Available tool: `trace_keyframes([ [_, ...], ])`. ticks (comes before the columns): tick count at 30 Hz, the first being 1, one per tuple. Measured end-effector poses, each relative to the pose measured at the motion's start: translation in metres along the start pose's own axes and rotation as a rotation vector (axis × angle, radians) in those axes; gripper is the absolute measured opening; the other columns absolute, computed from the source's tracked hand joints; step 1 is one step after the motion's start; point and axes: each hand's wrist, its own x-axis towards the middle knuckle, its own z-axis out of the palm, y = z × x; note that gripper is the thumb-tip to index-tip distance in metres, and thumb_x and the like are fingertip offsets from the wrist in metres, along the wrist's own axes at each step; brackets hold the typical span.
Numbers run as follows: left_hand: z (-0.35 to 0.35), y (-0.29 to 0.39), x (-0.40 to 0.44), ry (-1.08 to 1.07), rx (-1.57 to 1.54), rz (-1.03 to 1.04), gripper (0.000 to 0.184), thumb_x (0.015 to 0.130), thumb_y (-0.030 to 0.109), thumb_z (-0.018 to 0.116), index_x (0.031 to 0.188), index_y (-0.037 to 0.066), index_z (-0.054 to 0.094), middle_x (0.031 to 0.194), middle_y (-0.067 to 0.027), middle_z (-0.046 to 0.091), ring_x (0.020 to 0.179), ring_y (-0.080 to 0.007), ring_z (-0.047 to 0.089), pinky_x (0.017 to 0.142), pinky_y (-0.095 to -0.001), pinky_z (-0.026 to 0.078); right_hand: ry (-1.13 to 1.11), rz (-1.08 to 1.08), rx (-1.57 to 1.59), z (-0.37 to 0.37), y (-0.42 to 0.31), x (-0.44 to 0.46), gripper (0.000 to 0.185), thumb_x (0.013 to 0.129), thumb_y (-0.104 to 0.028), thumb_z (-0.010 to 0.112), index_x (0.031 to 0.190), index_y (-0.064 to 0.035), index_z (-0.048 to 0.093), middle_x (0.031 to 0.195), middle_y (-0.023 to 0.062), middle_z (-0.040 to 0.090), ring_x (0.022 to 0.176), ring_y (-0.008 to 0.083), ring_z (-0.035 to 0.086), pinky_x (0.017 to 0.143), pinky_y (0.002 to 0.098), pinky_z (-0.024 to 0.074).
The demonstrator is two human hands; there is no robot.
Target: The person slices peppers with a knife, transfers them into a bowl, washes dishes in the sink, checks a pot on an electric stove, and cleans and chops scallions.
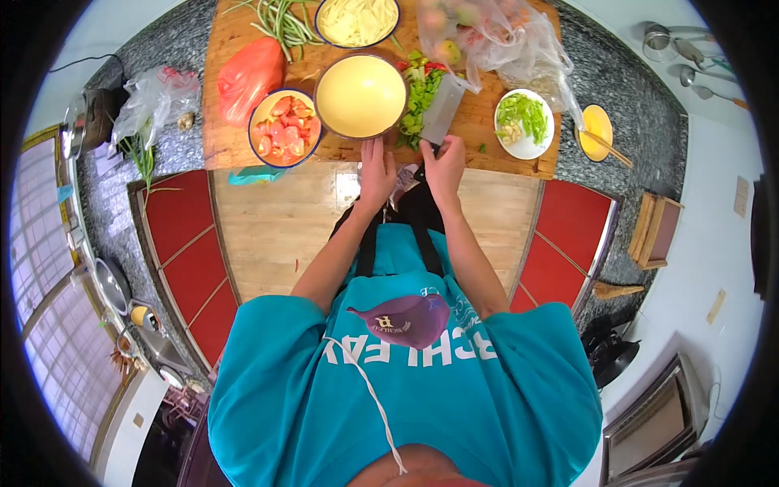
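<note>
My right hand (pixel 445 166) is closed around the dark handle of a cleaver (pixel 445 107), whose broad blade points away over the wooden cutting board (pixel 479 156). Left of the blade lies a pile of chopped green peppers (pixel 421 97) with some red bits. My left hand (pixel 377 172) has its fingers stretched out against the near side of a yellow-lined bowl (pixel 361 96); its thumb is hard to make out. The bowl's inside shows nothing in it. Beside it stands a blue-rimmed bowl of cut tomatoes (pixel 284 130).
Behind are a bowl of pale shreds (pixel 357 20), green beans (pixel 284 24), a red plastic bag (pixel 250 79) and a clear produce bag (pixel 507 36). Rightward stand a plate of chopped greens and garlic (pixel 523 123) and a yellow bowl with chopsticks (pixel 596 132).
</note>
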Motion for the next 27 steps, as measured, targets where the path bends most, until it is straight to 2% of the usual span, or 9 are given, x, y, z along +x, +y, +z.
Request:
trace_keyframes([
  [2, 0.012, 0.000, 0.009, -0.016, -0.034, 0.017, 0.049, 0.093, 0.011, 0.057, 0.134, -0.011, 0.040, 0.128, -0.0342, 0.049, 0.123, -0.0527, 0.041, 0.107, -0.0532, 0.032, 0.093, -0.170, -0.156, 0.000, 0.011, 0.000, 0.047, 0.079, -0.022, 0.079, 0.109, 0.0012, 0.051, 0.092, 0.0224, 0.062, 0.083, 0.0406, 0.062, 0.071, 0.0455, 0.0505],
  [4, 0.026, 0.000, 0.016, -0.028, -0.055, 0.028, 0.054, 0.093, 0.014, 0.059, 0.135, -0.012, 0.037, 0.128, -0.0363, 0.047, 0.123, -0.0546, 0.039, 0.108, -0.0542, 0.030, -0.235, 0.078, -0.093, 0.007, 0.019, -0.002, 0.053, 0.075, -0.017, 0.080, 0.112, 0.0027, 0.047, 0.104, 0.0268, 0.059, 0.092, 0.0454, 0.060, 0.073, 0.0503, 0.0486],
  [8, 0.046, 0.006, 0.031, -0.034, 0.053, -0.072, 0.058, 0.092, 0.021, 0.061, 0.133, -0.013, 0.039, 0.127, -0.0388, 0.047, 0.122, -0.0544, 0.041, 0.105, -0.0540, 0.033, -0.347, 0.115, -0.058, 0.004, 0.035, 0.008, 0.049, 0.080, -0.017, 0.074, 0.113, 0.0042, 0.045, 0.092, 0.0283, 0.061, 0.089, 0.0469, 0.062, 0.071, 0.0516, 0.0478],
  [9, 0.049, 0.010, 0.035, 0.017, 0.036, -0.072, 0.057, 0.093, 0.021, 0.061, 0.134, -0.013, 0.040, 0.128, -0.0388, 0.047, 0.121, -0.0541, 0.042, 0.105, -0.0541, 0.033, -0.265, 0.083, 0.019, -0.001, 0.038, 0.007, 0.036, 0.085, -0.018, 0.069, 0.106, 0.0020, 0.047, 0.078, 0.0266, 0.062, 0.077, 0.0463, 0.062, 0.066, 0.0503, 0.0488],
  [10, 0.053, 0.012, 0.042, 0.072, 0.017, -0.065, 0.056, 0.093, 0.021, 0.060, 0.134, -0.012, 0.041, 0.128, -0.0388, 0.047, 0.120, -0.0539, 0.042, 0.105, -0.0541, 0.033, -0.273, 0.076, 0.026, -0.010, 0.035, 0.011, 0.036, 0.085, -0.018, 0.069, 0.106, 0.0020, 0.047, 0.078, 0.0266, 0.062, 0.077, 0.0463, 0.062, 0.066, 0.0503, 0.0488],
  [12, 0.062, 0.018, 0.045, 0.113, -0.052, -0.122, 0.054, 0.093, 0.020, 0.059, 0.133, -0.012, 0.043, 0.129, -0.0379, 0.048, 0.120, -0.0532, 0.043, 0.105, -0.0539, 0.033, -0.423, 0.360, 0.359, -0.034, 0.036, 0.017, 0.032, 0.094, -0.021, 0.061, 0.115, -0.0005, 0.047, 0.081, 0.0253, 0.064, 0.075, 0.0469, 0.062, 0.064, 0.0521, 0.0469],
  [13, 0.068, 0.021, 0.048, 0.158, -0.129, -0.171, 0.052, 0.094, 0.020, 0.059, 0.133, -0.011, 0.044, 0.130, -0.0369, 0.048, 0.120, -0.0525, 0.044, 0.105, -0.0536, 0.033, -0.212, 0.019, 0.245, -0.030, 0.051, 0.017, 0.025, 0.099, -0.022, 0.056, 0.115, -0.0034, 0.049, 0.081, 0.0251, 0.064, 0.076, 0.0481, 0.062, 0.062, 0.0522, 0.0460],
  [22, 0.098, 0.030, 0.065, 0.338, -0.047, -0.178, 0.049, 0.096, 0.019, 0.056, 0.135, -0.008, 0.047, 0.136, -0.0306, 0.049, 0.127, -0.0477, 0.041, 0.110, -0.0494, 0.030, -0.377, -0.025, 0.175, -0.050, 0.081, 0.034, 0.025, 0.100, -0.026, 0.055, 0.107, -0.0017, 0.053, 0.083, 0.0270, 0.063, 0.080, 0.0491, 0.060, 0.064, 0.0509, 0.0458],
  [27, 0.111, 0.039, 0.080, 0.384, -0.153, -0.243, 0.044, 0.096, 0.018, 0.057, 0.133, -0.004, 0.053, 0.136, -0.0258, 0.050, 0.128, -0.0420, 0.044, 0.111, -0.0462, 0.030, -0.379, -0.030, 0.236, -0.040, 0.083, 0.035, 0.026, 0.099, -0.027, 0.057, 0.104, -0.0015, 0.056, 0.076, 0.0193, 0.063, 0.069, 0.0359, 0.063, 0.061, 0.0440, 0.0471],
])
